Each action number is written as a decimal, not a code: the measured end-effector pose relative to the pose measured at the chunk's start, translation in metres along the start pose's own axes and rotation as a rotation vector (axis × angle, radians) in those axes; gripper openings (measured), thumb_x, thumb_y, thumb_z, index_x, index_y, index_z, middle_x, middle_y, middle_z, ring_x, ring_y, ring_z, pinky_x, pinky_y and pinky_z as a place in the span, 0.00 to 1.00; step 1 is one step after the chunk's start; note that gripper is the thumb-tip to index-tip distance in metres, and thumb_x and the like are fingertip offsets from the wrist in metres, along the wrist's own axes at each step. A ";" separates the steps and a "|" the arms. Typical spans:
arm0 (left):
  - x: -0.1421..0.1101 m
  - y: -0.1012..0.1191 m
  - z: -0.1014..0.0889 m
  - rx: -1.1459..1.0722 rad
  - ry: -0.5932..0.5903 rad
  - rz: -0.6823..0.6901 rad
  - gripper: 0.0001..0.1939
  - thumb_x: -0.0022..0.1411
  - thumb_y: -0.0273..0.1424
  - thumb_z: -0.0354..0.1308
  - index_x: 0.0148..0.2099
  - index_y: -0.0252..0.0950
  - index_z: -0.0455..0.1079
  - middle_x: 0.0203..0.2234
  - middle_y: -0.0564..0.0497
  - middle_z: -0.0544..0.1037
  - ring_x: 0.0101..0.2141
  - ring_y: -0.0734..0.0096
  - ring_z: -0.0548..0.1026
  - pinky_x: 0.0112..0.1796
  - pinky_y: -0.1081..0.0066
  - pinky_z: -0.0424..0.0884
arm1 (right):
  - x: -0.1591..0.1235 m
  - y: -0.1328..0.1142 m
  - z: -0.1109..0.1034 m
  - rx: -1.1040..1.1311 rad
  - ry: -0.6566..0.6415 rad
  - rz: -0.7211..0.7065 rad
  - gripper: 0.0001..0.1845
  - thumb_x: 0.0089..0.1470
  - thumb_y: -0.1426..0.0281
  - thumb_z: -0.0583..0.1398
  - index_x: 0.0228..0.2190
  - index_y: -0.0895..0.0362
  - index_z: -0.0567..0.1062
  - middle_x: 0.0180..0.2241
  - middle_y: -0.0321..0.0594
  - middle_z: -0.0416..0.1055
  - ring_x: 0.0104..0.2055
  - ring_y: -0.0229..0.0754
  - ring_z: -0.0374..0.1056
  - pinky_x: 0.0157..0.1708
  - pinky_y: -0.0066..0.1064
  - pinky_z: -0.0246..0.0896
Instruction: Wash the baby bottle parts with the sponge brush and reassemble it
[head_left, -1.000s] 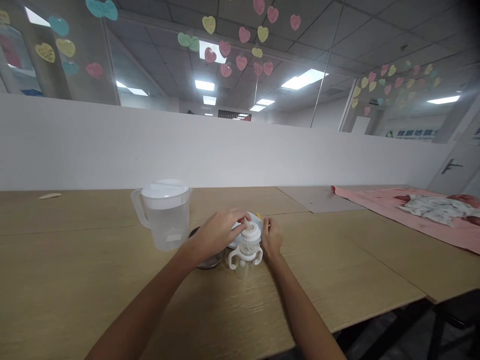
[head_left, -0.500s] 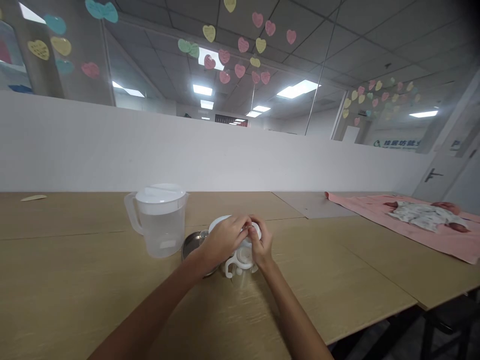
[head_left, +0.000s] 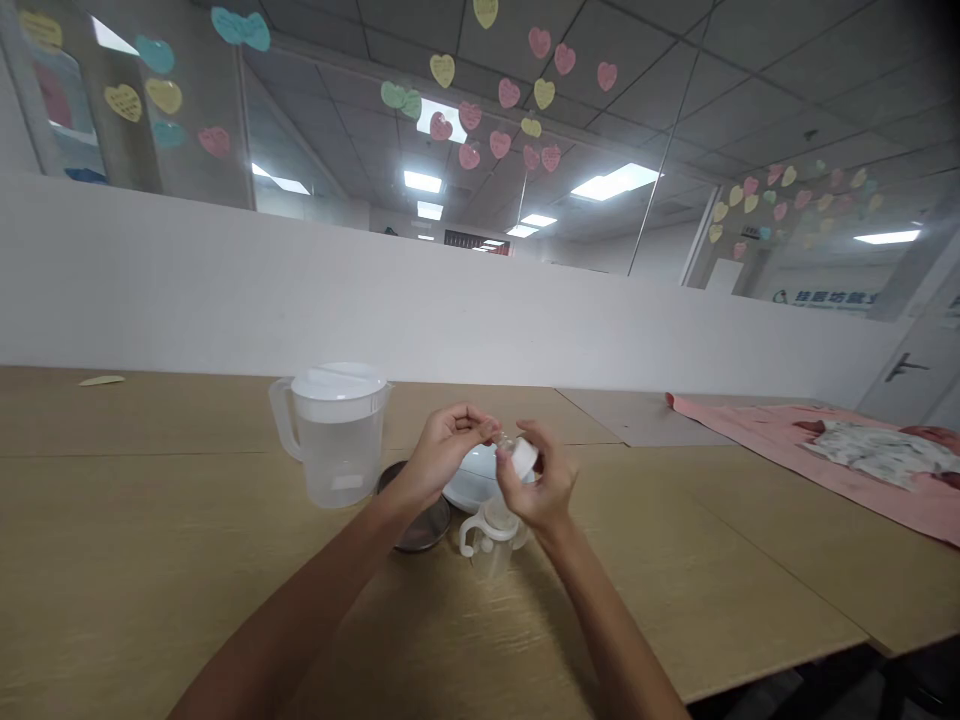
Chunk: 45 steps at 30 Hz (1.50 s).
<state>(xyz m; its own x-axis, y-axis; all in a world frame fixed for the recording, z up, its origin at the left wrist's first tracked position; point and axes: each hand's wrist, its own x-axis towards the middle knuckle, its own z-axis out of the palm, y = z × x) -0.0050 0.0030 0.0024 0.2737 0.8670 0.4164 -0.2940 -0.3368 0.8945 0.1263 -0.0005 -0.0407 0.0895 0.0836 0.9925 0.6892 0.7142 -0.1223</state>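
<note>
Above the desk (head_left: 675, 600), the white cap (head_left: 523, 457) had been lifted off the handled bottle (head_left: 491, 535), pinched by right hand (head_left: 538, 488) fingers, left hand (head_left: 448, 445) fingers pressed together beside it.

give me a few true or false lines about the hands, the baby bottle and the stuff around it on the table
1. The right hand holds a white bottle top lifted above the baby bottle. True.
2. The baby bottle lies on its side. False: it stands upright on the table.
3. The water pitcher stands to the left of the hands with its lid on. True.
4. The left hand grips the pitcher handle. False: it is raised beside the right hand, fingers at the bottle top, apart from the pitcher.
5. A pink cloth lies at the right end of the table. True.
</note>
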 end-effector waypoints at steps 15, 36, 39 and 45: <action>-0.038 -0.050 -0.005 0.853 -0.139 0.281 0.22 0.63 0.38 0.49 0.58 0.38 0.59 0.54 0.46 0.67 0.54 0.62 0.64 0.54 0.62 0.60 | -0.043 0.041 -0.027 0.201 -0.019 0.522 0.16 0.45 0.63 0.63 0.34 0.56 0.66 0.30 0.37 0.69 0.31 0.39 0.67 0.32 0.32 0.64; -0.074 -0.125 -0.026 0.643 -0.142 0.124 0.28 0.61 0.37 0.52 0.61 0.37 0.51 0.58 0.43 0.61 0.57 0.61 0.60 0.55 0.61 0.59 | -0.089 0.018 -0.012 0.192 -0.352 0.219 0.12 0.52 0.68 0.57 0.40 0.56 0.69 0.40 0.46 0.68 0.45 0.45 0.65 0.45 0.40 0.62; -0.073 -0.124 -0.025 0.638 -0.145 0.167 0.26 0.61 0.36 0.51 0.60 0.38 0.53 0.57 0.43 0.62 0.55 0.60 0.62 0.55 0.62 0.59 | -0.090 0.018 -0.011 0.145 -0.342 0.295 0.15 0.50 0.65 0.58 0.40 0.57 0.70 0.39 0.45 0.65 0.43 0.45 0.65 0.43 0.38 0.63; -0.075 -0.123 -0.024 0.660 -0.158 0.156 0.27 0.61 0.35 0.52 0.61 0.38 0.52 0.57 0.43 0.61 0.56 0.61 0.60 0.55 0.61 0.58 | -0.103 0.023 -0.008 0.168 -0.290 0.473 0.20 0.52 0.65 0.56 0.47 0.57 0.64 0.40 0.44 0.66 0.43 0.44 0.64 0.43 0.37 0.61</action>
<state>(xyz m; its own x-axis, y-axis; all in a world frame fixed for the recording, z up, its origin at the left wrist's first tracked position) -0.0115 -0.0113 -0.1428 0.4180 0.7435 0.5220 0.2635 -0.6491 0.7136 0.1385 0.0017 -0.1454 0.1433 0.5907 0.7940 0.4964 0.6512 -0.5740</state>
